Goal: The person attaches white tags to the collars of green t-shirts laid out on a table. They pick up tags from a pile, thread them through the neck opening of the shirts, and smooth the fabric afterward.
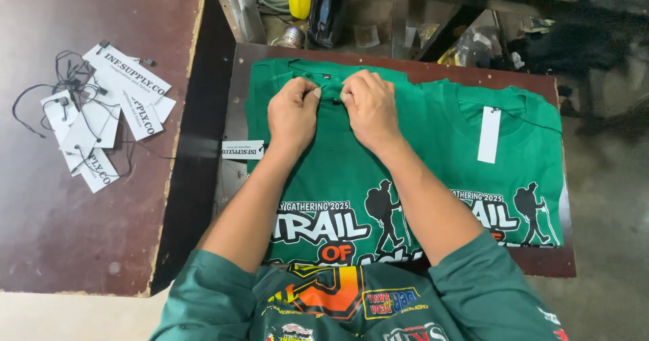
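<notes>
On table (223, 179): two green shirts (338, 158)

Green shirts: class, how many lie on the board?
2 show: one green shirt under both hands at its collar, another green shirt to its right with a white tag. More may lie beneath.

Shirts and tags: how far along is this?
Done: the right-hand shirt already carries a white tag. In hand: left hand and right hand pinch the collar of the near shirt. Left: loose tags wait on the brown table.
</notes>
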